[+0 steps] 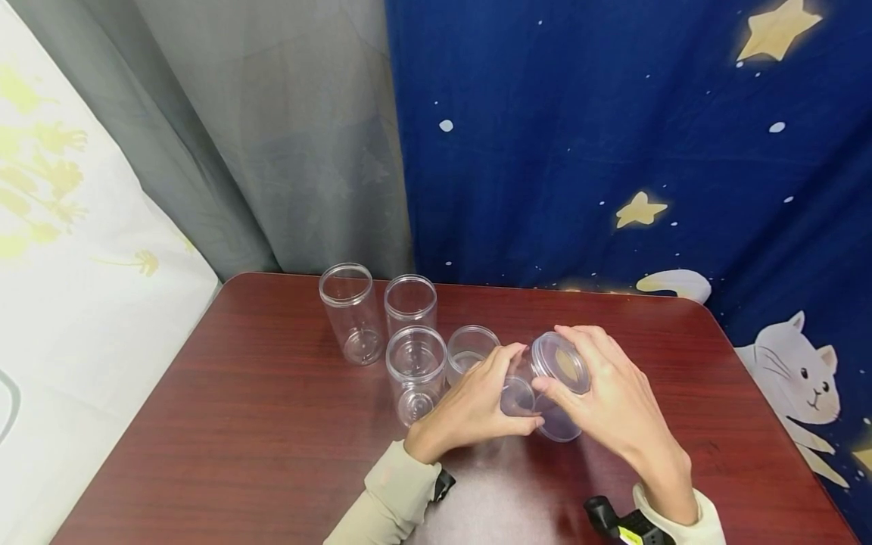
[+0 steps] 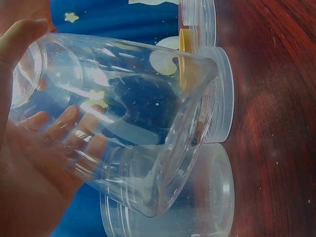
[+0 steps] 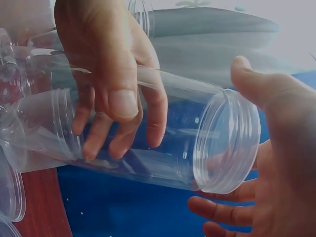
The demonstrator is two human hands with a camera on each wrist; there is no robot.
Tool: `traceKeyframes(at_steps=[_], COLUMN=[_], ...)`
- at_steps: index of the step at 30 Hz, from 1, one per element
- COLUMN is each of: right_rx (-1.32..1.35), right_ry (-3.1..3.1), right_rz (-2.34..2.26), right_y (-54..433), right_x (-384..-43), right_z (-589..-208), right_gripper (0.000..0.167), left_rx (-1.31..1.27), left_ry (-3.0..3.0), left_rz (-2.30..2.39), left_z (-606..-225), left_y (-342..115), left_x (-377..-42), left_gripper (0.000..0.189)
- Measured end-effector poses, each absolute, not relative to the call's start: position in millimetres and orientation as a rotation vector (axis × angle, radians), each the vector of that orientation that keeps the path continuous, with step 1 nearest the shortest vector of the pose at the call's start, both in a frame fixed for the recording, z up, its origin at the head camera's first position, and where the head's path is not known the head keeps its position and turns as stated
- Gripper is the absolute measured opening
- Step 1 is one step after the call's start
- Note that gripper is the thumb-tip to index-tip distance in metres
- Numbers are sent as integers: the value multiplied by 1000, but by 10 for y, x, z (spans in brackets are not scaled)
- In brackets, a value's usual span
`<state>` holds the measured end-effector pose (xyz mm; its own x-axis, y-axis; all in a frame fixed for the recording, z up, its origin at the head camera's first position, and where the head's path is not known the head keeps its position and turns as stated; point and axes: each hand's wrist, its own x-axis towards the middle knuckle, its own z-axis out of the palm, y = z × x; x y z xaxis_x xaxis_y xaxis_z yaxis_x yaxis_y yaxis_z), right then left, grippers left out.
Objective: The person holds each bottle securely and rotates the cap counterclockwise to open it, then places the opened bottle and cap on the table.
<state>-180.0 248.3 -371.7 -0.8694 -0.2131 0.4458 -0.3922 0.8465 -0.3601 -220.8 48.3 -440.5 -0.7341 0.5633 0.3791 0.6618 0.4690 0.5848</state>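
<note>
My left hand [image 1: 477,397] grips a clear plastic jar [image 3: 173,123] round its body, thumb on one side and fingers on the other. The jar is tilted, its ringed end [image 1: 560,363] up toward my right hand [image 1: 613,390]. In the right wrist view, the right thumb stands a little apart from that end and the fingers spread close behind it. Low under the jar, a clear lid [image 2: 224,94] lies on the table. Beside it in the left wrist view stands another clear jar [image 2: 173,207].
Left of my hands, several clear jars stand upright on the dark red table [image 1: 245,424]: a tall jar [image 1: 350,318] at the far left, a jar [image 1: 411,303] beside it, a nearer jar [image 1: 417,378] and a shorter jar [image 1: 472,348]. Behind hang grey [image 1: 293,151] and blue [image 1: 545,189] curtains.
</note>
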Motion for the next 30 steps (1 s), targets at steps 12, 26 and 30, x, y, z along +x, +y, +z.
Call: traceKeyframes(at_steps=[12,26,30], right_rx=[496,586,606], right_ry=[-2617,-2555,-2511], right_rz=[714,907,932], right_y=[2505,2558,2594], right_x=[-1762,-1715,-1691], right_z=[-3644,-3596,-3563], right_gripper=[65,68,69], left_rx=[-1107,-1093,-1103], left_ry=[-2565,-2660,-2659], left_rz=[-1087,-1167,-1207], left_z=[-4386,-4301,-4267], left_y=[501,448,416], left_x=[-2217,-2125,-2081], left_gripper=[90,89,89])
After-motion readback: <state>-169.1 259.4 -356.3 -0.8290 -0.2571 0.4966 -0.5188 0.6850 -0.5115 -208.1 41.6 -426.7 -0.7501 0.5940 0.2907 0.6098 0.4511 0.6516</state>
